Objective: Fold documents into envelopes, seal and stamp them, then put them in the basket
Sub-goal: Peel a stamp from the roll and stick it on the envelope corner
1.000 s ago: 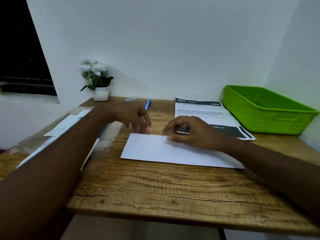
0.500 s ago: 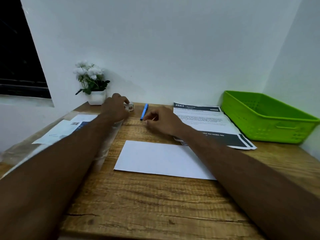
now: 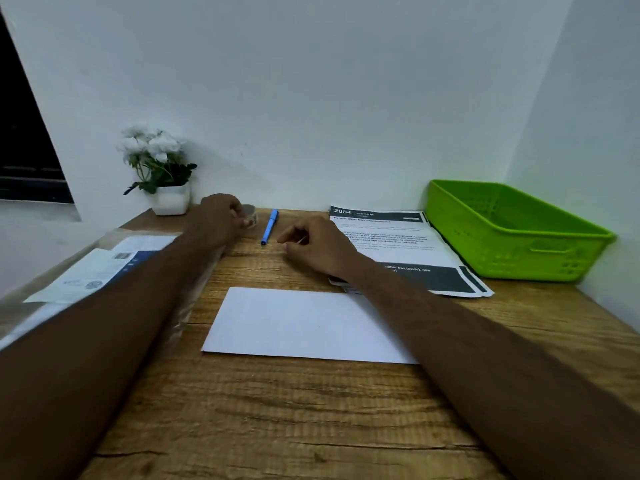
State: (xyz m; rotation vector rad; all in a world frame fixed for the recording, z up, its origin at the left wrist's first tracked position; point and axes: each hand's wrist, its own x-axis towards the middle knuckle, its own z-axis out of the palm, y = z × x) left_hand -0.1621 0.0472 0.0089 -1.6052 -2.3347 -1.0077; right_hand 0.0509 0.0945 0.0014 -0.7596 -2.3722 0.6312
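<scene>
White walls meet in the corner behind your wooden table [image 3: 311, 410], where a plain white rectangular envelope [image 3: 304, 323] lies flat between your forearms. Your left hand [image 3: 218, 220] curls its fingers around a small roll of stamps [image 3: 250, 216] at the back, beside a blue pen [image 3: 269, 226]. Your right hand [image 3: 318, 247] rests loosely curled on the table just right of the pen, holding nothing you can make out. Printed documents [image 3: 398, 247] lie under your right wrist, next to the green plastic basket [image 3: 512, 230]. A clear-wrapped paper pack [image 3: 104, 268] sits left.
</scene>
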